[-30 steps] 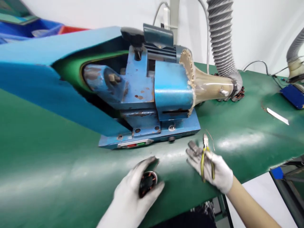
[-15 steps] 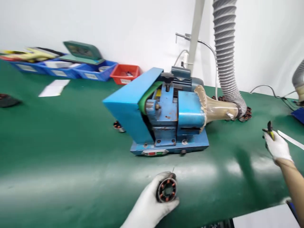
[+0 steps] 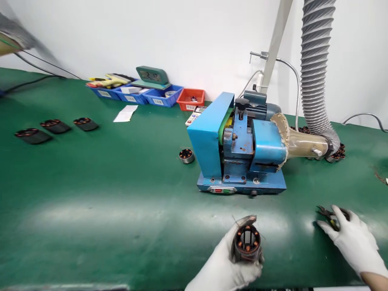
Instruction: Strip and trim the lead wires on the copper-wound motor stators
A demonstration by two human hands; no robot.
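My left hand (image 3: 226, 258), in a white glove, is closed around a motor stator (image 3: 247, 244) with a dark ring and copper windings facing up. Thin wire ends stick out from its sides. On the right, my gloved right hand (image 3: 353, 238) curls its thumb and fingers around small cutting pliers (image 3: 332, 220). Their jaws point left, low over the table, and the palm hides part of the handles. Another stator (image 3: 186, 156) stands on the table beside the blue belt machine (image 3: 209, 149), beyond both hands.
A grey ribbed hose (image 3: 317, 72) joins the machine's right end, with several stators (image 3: 335, 155) near it. More stators (image 3: 54, 126) sit at the left. Blue bins (image 3: 160, 100), a red bin (image 3: 190, 104), a clock (image 3: 152, 75) and paper (image 3: 125, 113) are along the back.
The view has swung left, bringing more stators in at the left. My right hand has come lower and nearer with the pliers, now pointing left. The stator in my left hand has tilted.
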